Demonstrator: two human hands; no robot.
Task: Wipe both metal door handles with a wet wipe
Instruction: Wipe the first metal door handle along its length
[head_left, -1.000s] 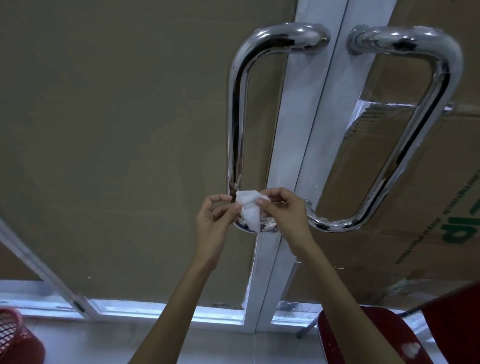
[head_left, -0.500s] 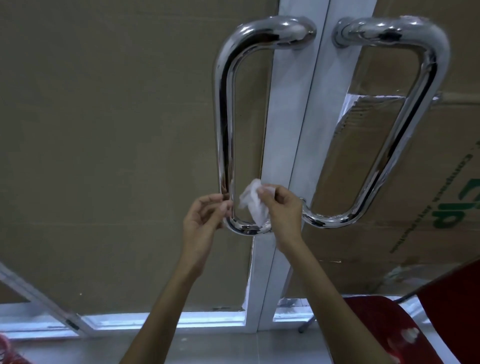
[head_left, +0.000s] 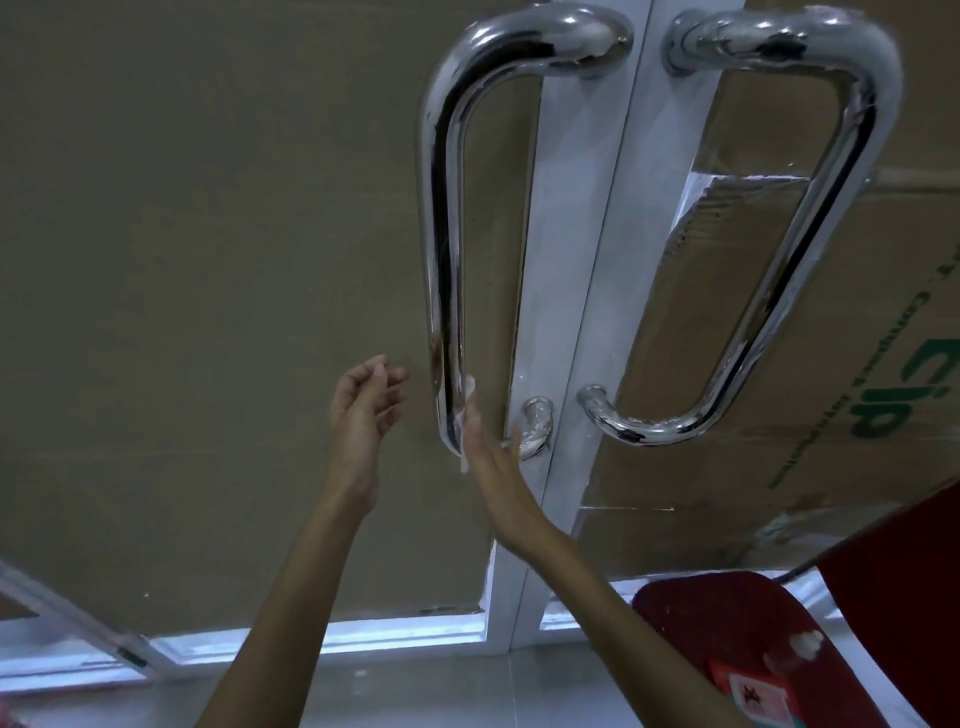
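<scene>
Chrome left handle (head_left: 441, 234) runs vertically straight up from right hand (head_left: 488, 462), flat fingers pressing wet wipe (head_left: 466, 415) to its lower end; left hand (head_left: 363, 415) hangs relaxed beside, holding nothing.

Two metal door handles (head_left: 441, 234) (head_left: 800, 234), one wet wipe (head_left: 466, 415), two hands (head_left: 363, 415) (head_left: 493, 467), one red chair (head_left: 753, 649).

Two curved chrome door handles on a white-framed double door: left handle (head_left: 441, 249), right handle (head_left: 789, 249). Right hand (head_left: 493, 467), fingers straight, presses a crumpled white wet wipe (head_left: 466, 421) against the lower part of the left handle's bar. Left hand (head_left: 363, 415) hangs just beside that bar, fingers loosely curled, holding nothing. Brown cardboard (head_left: 810, 374) shows behind the right pane. Red plastic chair (head_left: 727, 639) at lower right.
</scene>
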